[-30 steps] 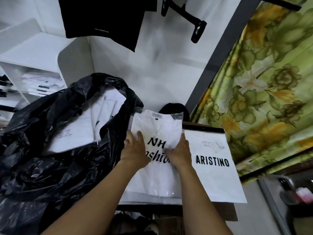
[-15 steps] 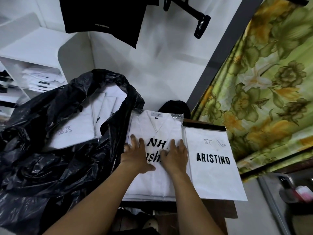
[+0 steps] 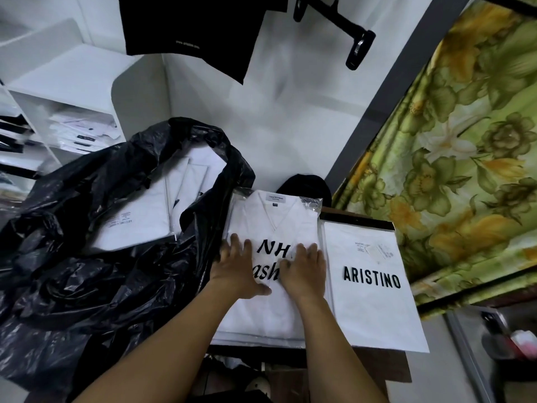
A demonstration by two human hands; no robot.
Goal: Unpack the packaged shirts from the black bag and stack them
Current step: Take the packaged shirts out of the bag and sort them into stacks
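2 hands side by side: left hand (image 3: 236, 270) and right hand (image 3: 305, 270) lie flat, fingers straight, on the NH-print packaged shirt (image 3: 276, 225) on the worktop (image 3: 377, 365), beside the ARISTINO pack (image 3: 374, 312). More packs (image 3: 139, 216) sit in the black bag (image 3: 87, 274).

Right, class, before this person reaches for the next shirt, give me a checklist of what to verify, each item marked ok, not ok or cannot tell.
1. Hands free: left hand and right hand lie flat on the top shirt, gripping nothing: ok.
2. Top shirt lies flat on its pile: ok.
3. Neighbouring pile kept separate: the ARISTINO pack lies beside it, not under it: ok.
4. Mouth of the black bag open: ok.
5. More to unpack: packed shirts show inside the bag: ok.
6. How many lie deeper in the bag: cannot tell.
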